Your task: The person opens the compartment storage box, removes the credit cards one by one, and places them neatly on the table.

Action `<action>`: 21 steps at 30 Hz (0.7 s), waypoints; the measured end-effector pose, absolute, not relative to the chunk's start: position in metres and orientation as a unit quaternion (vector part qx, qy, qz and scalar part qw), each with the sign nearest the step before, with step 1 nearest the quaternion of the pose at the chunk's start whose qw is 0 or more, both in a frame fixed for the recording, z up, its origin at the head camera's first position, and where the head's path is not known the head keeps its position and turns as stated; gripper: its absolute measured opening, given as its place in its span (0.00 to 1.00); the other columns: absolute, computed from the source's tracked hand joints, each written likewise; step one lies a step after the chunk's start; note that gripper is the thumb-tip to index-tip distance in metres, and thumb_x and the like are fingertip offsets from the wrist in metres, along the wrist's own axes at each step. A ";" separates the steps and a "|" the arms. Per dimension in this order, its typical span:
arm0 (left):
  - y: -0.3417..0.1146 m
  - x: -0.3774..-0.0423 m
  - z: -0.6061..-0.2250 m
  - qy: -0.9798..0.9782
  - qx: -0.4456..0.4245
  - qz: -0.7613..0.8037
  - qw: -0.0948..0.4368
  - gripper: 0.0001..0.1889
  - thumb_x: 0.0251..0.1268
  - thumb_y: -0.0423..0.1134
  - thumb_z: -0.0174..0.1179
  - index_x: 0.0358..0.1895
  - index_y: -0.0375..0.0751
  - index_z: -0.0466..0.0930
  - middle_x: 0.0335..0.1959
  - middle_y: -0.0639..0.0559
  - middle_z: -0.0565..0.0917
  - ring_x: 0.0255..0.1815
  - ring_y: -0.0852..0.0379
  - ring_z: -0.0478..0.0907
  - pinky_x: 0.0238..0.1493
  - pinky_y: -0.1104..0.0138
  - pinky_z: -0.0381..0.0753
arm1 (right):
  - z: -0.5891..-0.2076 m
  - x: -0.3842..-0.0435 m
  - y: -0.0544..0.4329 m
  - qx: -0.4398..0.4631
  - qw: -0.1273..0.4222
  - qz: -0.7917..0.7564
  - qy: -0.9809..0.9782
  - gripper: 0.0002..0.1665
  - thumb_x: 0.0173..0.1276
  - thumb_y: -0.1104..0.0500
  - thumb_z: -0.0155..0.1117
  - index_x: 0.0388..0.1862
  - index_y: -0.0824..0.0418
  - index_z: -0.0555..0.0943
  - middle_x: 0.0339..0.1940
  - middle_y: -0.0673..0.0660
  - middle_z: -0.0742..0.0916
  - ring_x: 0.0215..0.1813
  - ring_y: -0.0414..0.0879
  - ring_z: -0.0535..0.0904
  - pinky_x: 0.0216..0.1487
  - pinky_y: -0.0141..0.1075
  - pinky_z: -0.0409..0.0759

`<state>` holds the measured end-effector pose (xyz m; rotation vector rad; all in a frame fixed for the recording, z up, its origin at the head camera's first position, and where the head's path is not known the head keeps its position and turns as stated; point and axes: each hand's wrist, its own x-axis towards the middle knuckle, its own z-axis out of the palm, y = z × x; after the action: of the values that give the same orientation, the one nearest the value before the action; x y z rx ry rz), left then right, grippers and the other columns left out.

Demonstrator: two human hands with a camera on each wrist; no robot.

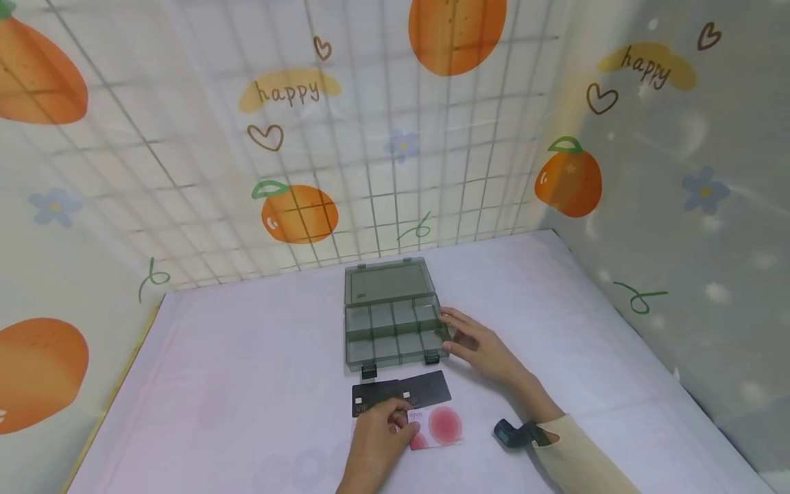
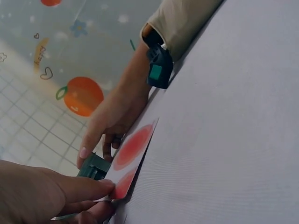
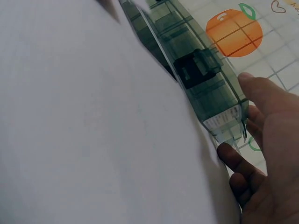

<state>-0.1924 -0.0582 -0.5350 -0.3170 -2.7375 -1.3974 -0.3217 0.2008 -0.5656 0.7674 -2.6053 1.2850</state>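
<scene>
My left hand [image 1: 375,439] pinches a white card with pink-red circles [image 1: 446,425] between thumb and fingers, by its left end. In the left wrist view the card [image 2: 134,148] is held tilted close over the table. Behind it, two black cards marked VIP [image 1: 432,388] overlap on the table, partly covered by the left hand. A translucent grey-green compartment box [image 1: 385,350] lies with its lid [image 1: 391,283] folded back. My right hand [image 1: 487,350] touches the box's right side with thumb and extended fingers, the thumb at the rim in the right wrist view.
Several divided compartments fill the box, and two dark latches [image 1: 369,371] hang at its front. A dark wrist device [image 1: 513,433] sits at the right sleeve. The white table [image 1: 247,384] is bounded by fabric walls printed with oranges [image 1: 300,214].
</scene>
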 end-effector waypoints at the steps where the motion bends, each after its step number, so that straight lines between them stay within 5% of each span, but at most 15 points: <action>1: -0.058 -0.192 -0.535 -0.886 -0.106 -0.450 0.034 0.11 0.48 0.31 0.76 0.35 0.42 0.85 0.24 0.62 0.77 0.24 0.68 0.69 0.28 0.71 0.71 | -0.566 -0.322 0.201 0.253 0.066 0.428 -0.865 0.35 0.72 0.46 0.65 0.75 0.52 0.70 0.78 0.43 0.66 0.50 0.39 0.78 0.59 0.48 0.74; 12: -0.054 -0.188 -0.535 -0.892 -0.113 -0.434 0.064 0.11 0.48 0.29 0.75 0.36 0.40 0.85 0.27 0.59 0.77 0.25 0.68 0.68 0.29 0.71 0.71 | -0.565 -0.321 0.202 0.252 0.053 0.436 -0.862 0.36 0.72 0.44 0.64 0.75 0.51 0.70 0.78 0.41 0.65 0.51 0.40 0.78 0.59 0.50 0.74; 21: -0.062 -0.187 -0.532 -0.870 -0.144 -0.464 0.085 0.02 0.63 0.31 0.68 0.35 0.42 0.87 0.27 0.63 0.79 0.26 0.67 0.73 0.28 0.73 0.75 | -0.569 -0.322 0.201 0.261 0.058 0.429 -0.863 0.36 0.72 0.44 0.65 0.76 0.52 0.69 0.79 0.43 0.65 0.51 0.40 0.78 0.60 0.53 0.72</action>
<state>-0.1869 -0.0617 -0.5318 -0.4286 -2.5940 -1.3831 -0.3217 0.2007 -0.5692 0.7895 -2.6147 1.2994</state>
